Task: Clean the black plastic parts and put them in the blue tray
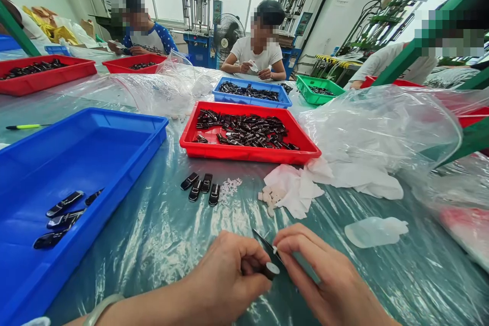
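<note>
Our left hand (225,272) grips a small dark piece (263,271) between thumb and curled fingers, its pale round face (272,268) turned outward above the near part of the table (160,239). Just beside it, our right hand (324,267) is closed on a thin dark tool (263,239), its point reaching away from us, with a tiny white bit (274,250) at the fingertips. Past our hands, four black clips (207,183) lie close together on the plastic-covered table, next to a scatter of white bits (229,188). To their right we see pale lumps (270,196) by a crumpled white tissue (296,191), and nearer us a clear bottle (376,231) on its side. A red tray (244,152) full of dark clips stands behind these; at our left, a large blue tray (95,150) has a few clips near its right wall. Farther off, across the table, a person in a white T-shirt (256,53) holds something pale, and a fan (228,35) stands behind.
</note>
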`<control>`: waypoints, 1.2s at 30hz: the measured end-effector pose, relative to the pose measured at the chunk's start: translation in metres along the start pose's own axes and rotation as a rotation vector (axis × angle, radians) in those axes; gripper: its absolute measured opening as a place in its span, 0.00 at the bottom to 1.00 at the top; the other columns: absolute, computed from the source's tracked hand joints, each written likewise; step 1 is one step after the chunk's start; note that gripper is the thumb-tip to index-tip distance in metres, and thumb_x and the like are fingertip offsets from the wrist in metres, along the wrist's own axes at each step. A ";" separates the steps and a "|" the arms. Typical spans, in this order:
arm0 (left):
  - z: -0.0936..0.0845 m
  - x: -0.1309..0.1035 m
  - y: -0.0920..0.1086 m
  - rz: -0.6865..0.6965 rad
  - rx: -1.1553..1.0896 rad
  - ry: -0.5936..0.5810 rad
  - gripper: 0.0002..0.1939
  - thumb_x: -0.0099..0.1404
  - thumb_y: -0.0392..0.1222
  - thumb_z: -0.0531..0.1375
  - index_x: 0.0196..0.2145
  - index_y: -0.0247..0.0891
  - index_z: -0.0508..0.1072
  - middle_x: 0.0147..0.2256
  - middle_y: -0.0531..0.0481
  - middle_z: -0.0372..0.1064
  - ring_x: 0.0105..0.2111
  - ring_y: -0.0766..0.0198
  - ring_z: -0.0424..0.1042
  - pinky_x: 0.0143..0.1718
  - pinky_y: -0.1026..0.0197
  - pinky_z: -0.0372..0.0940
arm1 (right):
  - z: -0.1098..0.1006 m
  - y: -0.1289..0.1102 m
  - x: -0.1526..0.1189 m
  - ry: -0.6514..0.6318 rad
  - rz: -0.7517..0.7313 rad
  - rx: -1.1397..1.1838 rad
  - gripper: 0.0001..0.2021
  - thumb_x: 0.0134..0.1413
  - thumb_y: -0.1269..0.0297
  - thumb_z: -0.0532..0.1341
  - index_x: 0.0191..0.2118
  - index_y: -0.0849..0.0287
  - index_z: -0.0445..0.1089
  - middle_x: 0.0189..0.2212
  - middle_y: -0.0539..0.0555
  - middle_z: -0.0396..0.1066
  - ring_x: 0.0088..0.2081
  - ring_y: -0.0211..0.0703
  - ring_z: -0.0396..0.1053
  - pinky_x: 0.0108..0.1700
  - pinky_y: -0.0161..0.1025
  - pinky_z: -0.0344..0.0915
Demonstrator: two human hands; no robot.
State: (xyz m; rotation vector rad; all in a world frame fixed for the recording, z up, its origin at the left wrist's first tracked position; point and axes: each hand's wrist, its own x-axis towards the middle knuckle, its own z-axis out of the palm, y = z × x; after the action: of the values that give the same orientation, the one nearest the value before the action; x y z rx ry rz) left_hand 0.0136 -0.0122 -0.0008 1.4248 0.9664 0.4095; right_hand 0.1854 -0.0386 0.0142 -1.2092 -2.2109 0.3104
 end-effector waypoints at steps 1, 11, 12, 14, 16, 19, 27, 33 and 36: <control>0.000 0.000 0.000 0.005 -0.006 -0.004 0.07 0.48 0.33 0.58 0.28 0.33 0.72 0.19 0.57 0.61 0.21 0.72 0.59 0.22 0.71 0.53 | 0.000 -0.002 -0.004 0.006 -0.003 0.037 0.08 0.56 0.76 0.50 0.33 0.57 0.61 0.30 0.51 0.67 0.32 0.33 0.68 0.31 0.28 0.67; -0.001 -0.002 0.005 0.015 0.034 -0.016 0.06 0.48 0.33 0.57 0.26 0.33 0.72 0.19 0.58 0.61 0.21 0.74 0.58 0.21 0.72 0.52 | 0.001 -0.005 -0.018 -0.041 -0.058 0.063 0.10 0.54 0.79 0.53 0.37 0.57 0.62 0.31 0.54 0.67 0.33 0.37 0.68 0.35 0.32 0.68; -0.001 -0.002 0.005 0.018 0.035 -0.020 0.06 0.49 0.33 0.57 0.27 0.33 0.72 0.19 0.58 0.61 0.21 0.74 0.59 0.21 0.72 0.53 | 0.000 -0.005 -0.017 -0.056 -0.072 0.046 0.09 0.55 0.79 0.53 0.37 0.57 0.62 0.31 0.54 0.67 0.33 0.38 0.68 0.35 0.33 0.69; 0.000 -0.001 0.004 0.019 0.034 -0.025 0.06 0.49 0.33 0.57 0.27 0.33 0.72 0.19 0.58 0.61 0.20 0.74 0.59 0.21 0.72 0.53 | -0.002 -0.006 -0.015 -0.085 -0.087 0.029 0.08 0.56 0.77 0.52 0.38 0.57 0.62 0.31 0.55 0.67 0.32 0.39 0.68 0.34 0.35 0.69; 0.000 -0.001 0.004 0.021 0.032 -0.027 0.05 0.49 0.33 0.57 0.26 0.34 0.72 0.19 0.58 0.60 0.20 0.74 0.58 0.20 0.72 0.52 | -0.004 -0.007 -0.013 -0.099 -0.079 0.043 0.08 0.56 0.76 0.52 0.37 0.57 0.62 0.30 0.55 0.67 0.32 0.39 0.68 0.33 0.35 0.69; 0.000 -0.001 0.004 0.029 0.031 -0.027 0.05 0.49 0.33 0.57 0.26 0.34 0.72 0.18 0.58 0.59 0.20 0.74 0.58 0.20 0.72 0.52 | -0.006 -0.008 -0.011 -0.093 -0.065 0.091 0.08 0.56 0.76 0.52 0.36 0.56 0.63 0.30 0.54 0.68 0.31 0.38 0.68 0.32 0.34 0.69; -0.001 -0.002 0.003 0.038 0.061 -0.036 0.06 0.50 0.34 0.57 0.28 0.35 0.73 0.19 0.58 0.60 0.21 0.73 0.60 0.22 0.72 0.53 | -0.008 -0.007 -0.012 -0.109 -0.045 0.180 0.13 0.53 0.81 0.53 0.40 0.56 0.63 0.32 0.55 0.67 0.33 0.38 0.67 0.33 0.32 0.68; -0.002 -0.002 0.005 0.038 0.090 -0.030 0.06 0.51 0.34 0.58 0.28 0.35 0.74 0.18 0.58 0.60 0.21 0.73 0.60 0.22 0.72 0.53 | -0.005 -0.004 -0.015 -0.116 0.009 0.234 0.14 0.53 0.80 0.54 0.42 0.56 0.65 0.32 0.55 0.65 0.31 0.36 0.67 0.30 0.32 0.67; -0.002 -0.003 0.006 0.031 0.079 -0.032 0.06 0.51 0.34 0.58 0.29 0.35 0.74 0.19 0.58 0.61 0.21 0.73 0.60 0.22 0.72 0.53 | 0.000 -0.001 -0.020 -0.069 0.009 0.258 0.17 0.52 0.80 0.55 0.45 0.55 0.65 0.32 0.54 0.65 0.31 0.36 0.67 0.29 0.31 0.67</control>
State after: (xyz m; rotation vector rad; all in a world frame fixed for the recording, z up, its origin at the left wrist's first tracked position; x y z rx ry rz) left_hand 0.0122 -0.0122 0.0059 1.5151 0.9445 0.3732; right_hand 0.1932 -0.0561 0.0070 -1.0816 -2.1442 0.6291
